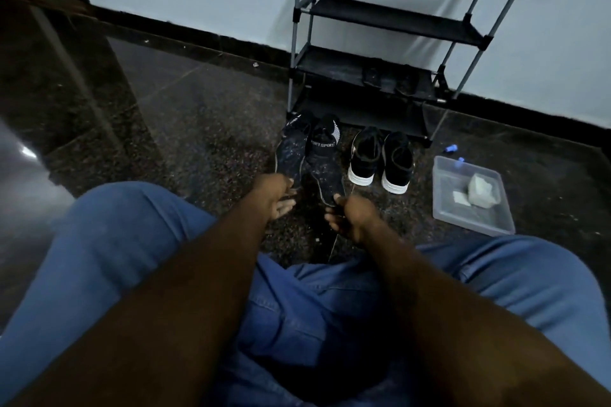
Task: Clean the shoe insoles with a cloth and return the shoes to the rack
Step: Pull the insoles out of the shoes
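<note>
Head view: the sport shoes (310, 158) lie just in front of the rack (390, 53), toes toward me for easy reach. My left hand (277, 198) hangs loosely spread by one toe. My right hand (347, 218) pinches the other toe, likely to draw it closer. The cloth (481, 193) waits in a tub (463, 221) right of the rack
</note>
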Demonstrator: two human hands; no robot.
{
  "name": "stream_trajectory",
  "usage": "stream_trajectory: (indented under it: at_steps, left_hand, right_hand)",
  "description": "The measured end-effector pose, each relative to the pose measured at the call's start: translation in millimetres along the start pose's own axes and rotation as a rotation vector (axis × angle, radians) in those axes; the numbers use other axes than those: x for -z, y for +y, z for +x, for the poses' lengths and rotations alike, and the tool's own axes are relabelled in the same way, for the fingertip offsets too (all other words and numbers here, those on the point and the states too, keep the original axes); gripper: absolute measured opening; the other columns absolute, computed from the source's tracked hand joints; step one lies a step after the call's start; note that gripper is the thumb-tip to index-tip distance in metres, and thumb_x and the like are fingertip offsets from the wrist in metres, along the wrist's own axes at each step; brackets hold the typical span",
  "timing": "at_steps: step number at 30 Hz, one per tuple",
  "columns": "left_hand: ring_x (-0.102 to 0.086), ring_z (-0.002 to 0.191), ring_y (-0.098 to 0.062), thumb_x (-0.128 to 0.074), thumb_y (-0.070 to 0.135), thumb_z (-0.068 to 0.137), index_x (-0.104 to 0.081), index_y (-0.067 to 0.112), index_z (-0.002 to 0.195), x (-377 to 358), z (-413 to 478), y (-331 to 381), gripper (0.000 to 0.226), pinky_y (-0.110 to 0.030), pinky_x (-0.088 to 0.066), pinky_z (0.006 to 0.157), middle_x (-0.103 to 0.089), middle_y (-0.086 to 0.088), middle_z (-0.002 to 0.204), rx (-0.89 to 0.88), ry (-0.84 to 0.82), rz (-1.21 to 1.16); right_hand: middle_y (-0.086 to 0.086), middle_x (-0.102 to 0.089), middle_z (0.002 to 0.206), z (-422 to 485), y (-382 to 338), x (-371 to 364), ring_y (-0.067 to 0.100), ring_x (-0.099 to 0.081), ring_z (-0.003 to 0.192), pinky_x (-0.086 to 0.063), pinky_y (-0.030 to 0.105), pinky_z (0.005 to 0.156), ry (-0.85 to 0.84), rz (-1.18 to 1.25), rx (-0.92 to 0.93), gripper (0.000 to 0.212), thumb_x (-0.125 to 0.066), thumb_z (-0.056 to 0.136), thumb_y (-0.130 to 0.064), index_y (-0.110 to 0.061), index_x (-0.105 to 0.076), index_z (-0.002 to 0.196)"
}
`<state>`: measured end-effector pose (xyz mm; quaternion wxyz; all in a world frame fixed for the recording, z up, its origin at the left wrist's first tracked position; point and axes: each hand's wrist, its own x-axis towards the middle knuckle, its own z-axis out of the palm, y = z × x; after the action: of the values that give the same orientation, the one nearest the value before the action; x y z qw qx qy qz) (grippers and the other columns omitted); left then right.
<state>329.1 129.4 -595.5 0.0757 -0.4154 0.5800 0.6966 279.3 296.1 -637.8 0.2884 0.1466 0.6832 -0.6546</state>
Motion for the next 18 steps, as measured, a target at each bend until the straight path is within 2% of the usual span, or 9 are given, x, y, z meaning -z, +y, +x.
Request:
stream_trajectory:
  at_steps: [3, 5, 7, 9, 12, 15, 18]
  left_hand:
    - [-0.066, 0.105, -0.025, -0.050, 0.023, 0.109, -0.060, 0.011, 0.133, 1.5, 15.0, -19.1, 0.029, -0.027, -0.048, 0.061, -0.064, -0.010, 0.134, 0.039, 0.016, -0.039]
    - [-0.064, 0.120, -0.026, -0.050, 0.023, 0.109, -0.058, 0.011, 0.137, -3.4, 21.6, -29.1, 0.032, -0.027, -0.048, 0.062, -0.062, -0.009, 0.139, 0.082, 0.007, -0.047]
    - [-0.064, 0.121, -0.026, -0.051, 0.022, 0.109, -0.057, 0.010, 0.140, -8.6, 28.1, -36.6, 0.033, -0.027, -0.050, 0.068, -0.062, -0.009, 0.139, 0.105, -0.007, -0.039]
    - [-0.065, 0.113, -0.025, -0.050, 0.022, 0.109, -0.057, 0.011, 0.140, -10.9, 37.0, -43.7, 0.034, -0.028, -0.050, 0.072, -0.063, -0.009, 0.139, 0.122, -0.018, -0.032]
    - [-0.065, 0.103, -0.025, -0.047, 0.020, 0.110, -0.058, 0.010, 0.135, -10.1, 53.8, -53.9, 0.029, -0.029, -0.048, 0.068, -0.062, -0.010, 0.139, 0.176, -0.027, -0.030]
    - [-0.061, 0.118, -0.028, -0.047, 0.022, 0.110, -0.056, 0.011, 0.141, -8.3, 69.3, -59.3, 0.034, -0.031, -0.044, 0.083, -0.062, -0.009, 0.140, 0.226, -0.024, -0.038]
    - [-0.057, 0.130, -0.029, -0.045, 0.022, 0.111, -0.053, 0.013, 0.143, -11.6, 79.7, -59.5, 0.035, -0.034, -0.044, 0.089, -0.061, -0.008, 0.141, 0.256, -0.010, -0.041]
  right_hand:
    - [0.007, -0.063, 0.077, 10.7, 20.1, 13.9, 0.019, -0.056, 0.060, -0.040, 0.027, 0.055, 0.032, -0.010, -0.038, 0.027, -0.044, 0.108, -0.016, -0.020, -0.059, 0.086]
    - [0.009, -0.062, 0.079, 17.1, 30.7, 18.6, 0.019, -0.055, 0.061, -0.039, 0.026, 0.052, 0.036, -0.020, -0.062, 0.026, -0.045, 0.108, -0.016, -0.018, -0.059, 0.086]
    - [0.009, -0.061, 0.077, 26.3, 38.9, 18.9, 0.019, -0.054, 0.060, -0.038, 0.025, 0.049, 0.034, -0.026, -0.079, 0.025, -0.045, 0.108, -0.014, -0.016, -0.059, 0.087]
    - [0.009, -0.063, 0.078, 34.2, 43.6, 14.9, 0.020, -0.055, 0.059, -0.039, 0.025, 0.047, 0.031, -0.025, -0.105, 0.024, -0.046, 0.107, -0.014, -0.016, -0.060, 0.087]
    - [0.008, -0.063, 0.079, 47.4, 48.0, 5.0, 0.018, -0.056, 0.059, -0.042, 0.026, 0.050, 0.039, -0.019, -0.146, 0.026, -0.044, 0.108, -0.016, -0.017, -0.061, 0.089]
    - [0.006, -0.058, 0.073, 56.9, 51.8, -8.1, 0.017, -0.051, 0.055, -0.039, 0.023, 0.044, 0.036, 0.022, -0.164, 0.027, -0.042, 0.109, -0.015, -0.018, -0.058, 0.087]
    - [0.005, -0.055, 0.069, 68.0, 59.0, -21.0, 0.015, -0.048, 0.050, -0.038, 0.022, 0.040, 0.049, 0.039, -0.151, 0.020, -0.049, 0.108, -0.018, -0.016, -0.057, 0.090]
